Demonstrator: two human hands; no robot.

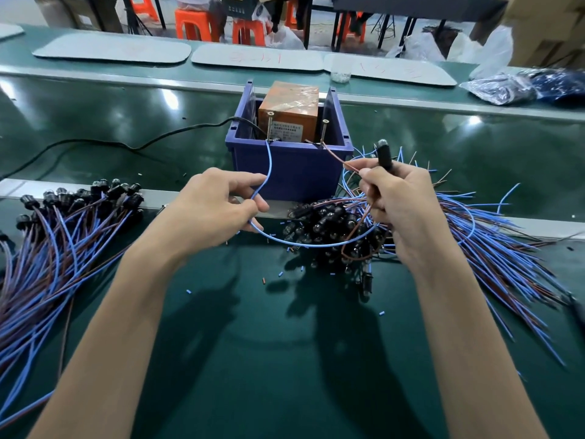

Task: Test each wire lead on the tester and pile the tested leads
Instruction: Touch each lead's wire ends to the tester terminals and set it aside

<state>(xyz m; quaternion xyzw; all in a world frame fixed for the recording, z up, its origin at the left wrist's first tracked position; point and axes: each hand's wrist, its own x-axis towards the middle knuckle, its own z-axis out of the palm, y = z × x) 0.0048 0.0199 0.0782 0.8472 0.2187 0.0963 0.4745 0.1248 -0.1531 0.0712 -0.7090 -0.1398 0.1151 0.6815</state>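
Green matting [285, 359] covers the bench, open between the two forearms and hemmed by a left heap of leads [57, 242] and a right heap of leads [490, 236]. A blue bin [285, 172] just beyond the hands holds the orange tester [288, 118]; its label is too small to read. The left hand [218, 204] pinches the blue wire [269, 166], whose tip meets the left screw [270, 126]. The right hand [399, 210] grips the black socket [384, 156] and the brown wire [335, 156], which reaches the right screw [323, 131].

I am working bare-armed: both forearms [133, 312] are showing uncovered right down to the bottom edge of the view, and my left hand [215, 207] and right hand [402, 210] are showing bare too.
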